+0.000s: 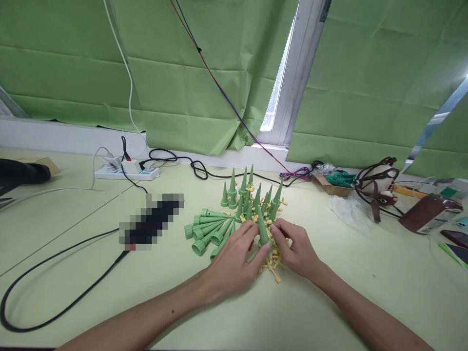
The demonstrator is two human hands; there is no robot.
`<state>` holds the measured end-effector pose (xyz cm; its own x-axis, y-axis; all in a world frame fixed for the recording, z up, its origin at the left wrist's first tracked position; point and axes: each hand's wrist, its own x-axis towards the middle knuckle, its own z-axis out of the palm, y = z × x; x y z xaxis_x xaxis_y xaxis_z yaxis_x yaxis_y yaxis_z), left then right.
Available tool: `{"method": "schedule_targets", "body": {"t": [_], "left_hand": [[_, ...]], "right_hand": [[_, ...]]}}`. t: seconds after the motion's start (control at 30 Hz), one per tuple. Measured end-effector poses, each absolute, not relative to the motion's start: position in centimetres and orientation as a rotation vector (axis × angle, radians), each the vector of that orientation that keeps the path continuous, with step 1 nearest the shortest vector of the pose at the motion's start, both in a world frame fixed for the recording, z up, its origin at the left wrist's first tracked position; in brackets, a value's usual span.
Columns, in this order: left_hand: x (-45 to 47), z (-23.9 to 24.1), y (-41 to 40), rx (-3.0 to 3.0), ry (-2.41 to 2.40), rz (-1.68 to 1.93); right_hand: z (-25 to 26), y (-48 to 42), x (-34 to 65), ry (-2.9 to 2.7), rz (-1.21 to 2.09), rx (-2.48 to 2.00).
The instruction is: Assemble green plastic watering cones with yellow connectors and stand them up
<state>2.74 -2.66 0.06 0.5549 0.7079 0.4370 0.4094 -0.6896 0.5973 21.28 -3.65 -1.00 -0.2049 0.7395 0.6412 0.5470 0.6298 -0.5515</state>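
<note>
My left hand point(236, 261) is closed around a green plastic watering spike point(262, 228), its point tilted up and away from me. Close on the right of it, my right hand point(298, 248) has thumb and forefinger pinched together. Some yellow shows by those fingertips, but whether it is held is hidden. Small yellow plastic valve pieces point(273, 272) lie in a heap beneath and between the hands. More green spikes point(233, 184) stand upright behind, several with yellow pieces at their sides. Left of my left hand, other spikes point(209, 232) lie on their sides, wide ends toward me.
The pale table point(340, 312) reaches a wall with green curtains point(204, 97). A power strip point(127, 170) and black cables lie at the back left, near a blurred dark object point(151, 222). On the right are a cardboard box point(332, 186), plastic wrap point(349, 210) and a brown container point(430, 213).
</note>
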Motion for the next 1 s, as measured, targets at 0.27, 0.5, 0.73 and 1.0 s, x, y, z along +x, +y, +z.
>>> {"method": "schedule_targets", "body": {"t": [0.27, 0.5, 0.73, 1.0], "left_hand": [[2.63, -0.18, -2.19, 2.414, 0.847, 0.965], [2.63, -0.39, -2.09, 2.448, 0.8, 0.913], [2.53, -0.42, -1.83, 2.455, 0.774, 1.012], [2.61, -0.24, -1.78, 2.205, 0.838, 1.091]], "right_hand": [[-1.51, -3.42, 21.07, -1.945, 0.307, -1.1], [-1.58, -3.32, 20.92, -1.906, 0.421, -1.197], [-1.38, -3.33, 20.8, -1.835, 0.556, -1.21], [-1.19, -3.3, 21.0, -1.729, 0.526, -1.191]]}}
